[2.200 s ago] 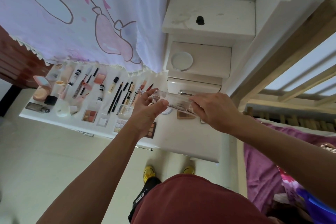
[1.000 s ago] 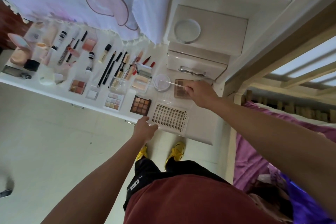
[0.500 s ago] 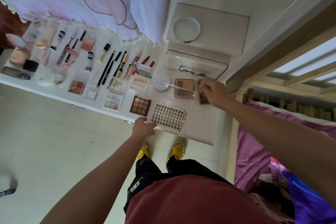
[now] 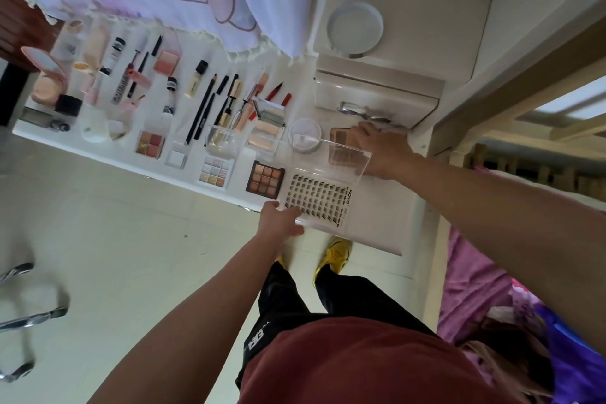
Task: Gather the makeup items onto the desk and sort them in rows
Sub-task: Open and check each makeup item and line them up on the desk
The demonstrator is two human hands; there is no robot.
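Head view: a lash case (image 4: 318, 200) is handled at the right end of the tabletop (image 4: 387, 207), beside rows of makeup.
The left hand (image 4: 278, 223) pinches the case's near corner, and its clear lid (image 4: 314, 157) is raised. The right hand (image 4: 383, 147) lies on a brown palette (image 4: 341, 138) behind the lid; I cannot tell whether it grips. A nine-pan palette (image 4: 265, 178) sits just left.

Bright, soft daylight; glare on the white surface (image 4: 387, 207); faint shadows; wide-angle bending and blur at edges.
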